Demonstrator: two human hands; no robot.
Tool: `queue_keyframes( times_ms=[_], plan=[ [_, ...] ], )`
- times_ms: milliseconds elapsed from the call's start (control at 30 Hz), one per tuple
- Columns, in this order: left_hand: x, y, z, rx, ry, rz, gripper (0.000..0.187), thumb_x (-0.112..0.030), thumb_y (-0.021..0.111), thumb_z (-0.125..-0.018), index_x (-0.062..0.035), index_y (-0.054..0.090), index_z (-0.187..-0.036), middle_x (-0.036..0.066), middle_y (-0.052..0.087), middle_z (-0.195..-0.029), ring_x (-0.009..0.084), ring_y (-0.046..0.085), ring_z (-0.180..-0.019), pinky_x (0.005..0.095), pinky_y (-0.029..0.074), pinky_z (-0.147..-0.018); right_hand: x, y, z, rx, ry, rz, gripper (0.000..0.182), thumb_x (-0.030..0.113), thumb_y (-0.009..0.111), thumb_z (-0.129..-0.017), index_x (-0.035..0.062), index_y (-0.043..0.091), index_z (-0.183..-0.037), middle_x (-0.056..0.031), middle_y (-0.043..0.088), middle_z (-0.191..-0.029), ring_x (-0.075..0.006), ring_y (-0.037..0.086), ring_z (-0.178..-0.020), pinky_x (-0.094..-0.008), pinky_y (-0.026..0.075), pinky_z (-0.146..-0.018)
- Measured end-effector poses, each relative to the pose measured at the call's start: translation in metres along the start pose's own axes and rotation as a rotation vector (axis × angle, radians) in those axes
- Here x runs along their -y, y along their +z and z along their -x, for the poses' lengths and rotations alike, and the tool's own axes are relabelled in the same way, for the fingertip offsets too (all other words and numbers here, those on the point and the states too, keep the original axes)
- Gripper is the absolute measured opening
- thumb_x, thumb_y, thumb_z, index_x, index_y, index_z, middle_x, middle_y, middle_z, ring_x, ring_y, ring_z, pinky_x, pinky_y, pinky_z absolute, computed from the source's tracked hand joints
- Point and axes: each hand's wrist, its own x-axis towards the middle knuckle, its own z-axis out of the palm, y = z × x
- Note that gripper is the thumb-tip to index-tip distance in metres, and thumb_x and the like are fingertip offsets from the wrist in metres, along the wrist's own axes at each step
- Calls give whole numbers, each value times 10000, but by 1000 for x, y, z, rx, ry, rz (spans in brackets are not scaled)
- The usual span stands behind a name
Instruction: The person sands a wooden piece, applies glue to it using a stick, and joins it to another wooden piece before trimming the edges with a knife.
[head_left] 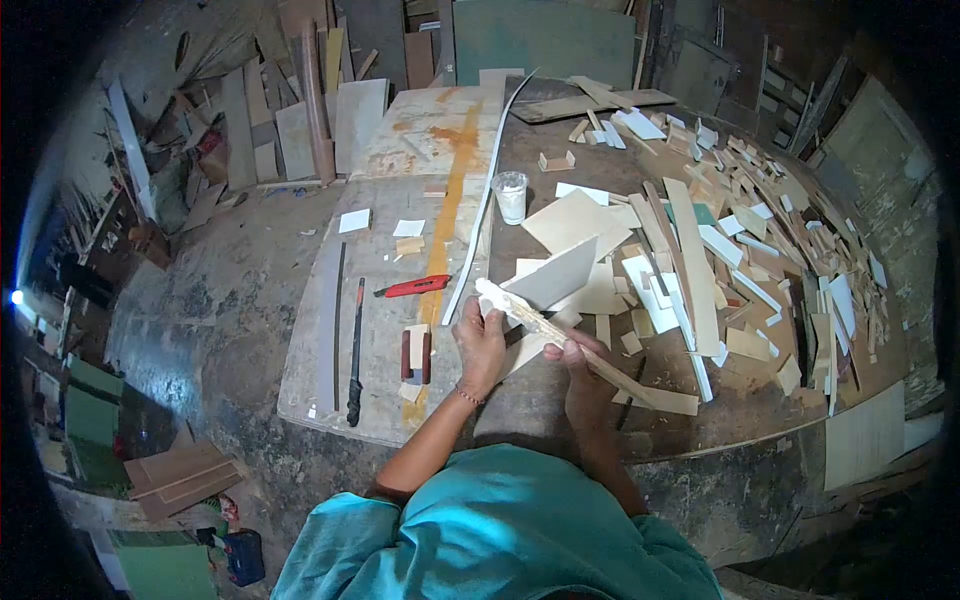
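Note:
My right hand is closed around a thin wooden stick, which runs diagonally up to the left. The stick's far end is coated in a white, paste-like substance. My left hand is closed beside that coated end, at the lower left of a tilted white panel. It seems to grip the panel, though its fingers are partly hidden. The stick crosses in front of the panel's lower edge. Beyond both hands stands a clear plastic cup with white contents.
A red utility knife, a dark rod-like tool and a small brown-sided wooden piece lie to the left on the table. A long white strip curves down the middle. Wood offcuts pile up on the right.

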Motion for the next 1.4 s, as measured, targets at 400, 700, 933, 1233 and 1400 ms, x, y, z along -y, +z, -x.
queue_keyframes(
  times_ms=[400,700,933,1233,1400],
  plan=[
    [2,-2,3,-14,79,-187,137,-124,548,-819,10,531,-798,151,605,-692,231,585,-601,334,439,-568,-14,-29,-22,-237,-60,10,190,79,526,-845,-74,556,-953,-136,621,-747,-183,613,-661,-278,506,-634],
    [7,-4,0,-28,139,-231,152,-131,537,-833,20,540,-826,135,579,-666,165,539,-581,316,418,-549,3,-7,1,9,-18,11,175,87,538,-836,-56,571,-931,-117,623,-728,-165,603,-658,-273,495,-645],
    [4,-6,0,21,82,-242,134,-114,534,-829,20,542,-828,143,586,-684,162,548,-592,318,425,-555,-1,-17,-9,-146,-14,50,178,91,531,-842,-54,567,-938,-112,621,-732,-161,599,-655,-280,496,-642],
    [13,-8,-1,18,164,-316,102,-70,533,-817,17,546,-868,146,613,-716,190,611,-647,312,452,-580,10,-2,1,-25,32,13,167,79,521,-843,-51,574,-934,-111,615,-731,-160,594,-654,-280,498,-642],
    [10,-4,1,-9,138,-195,86,-80,550,-812,4,551,-828,135,601,-669,198,588,-588,316,438,-540,2,-6,-2,-65,30,-29,179,89,514,-848,-54,572,-936,-113,614,-733,-159,591,-644,-278,500,-629]
  ],
)
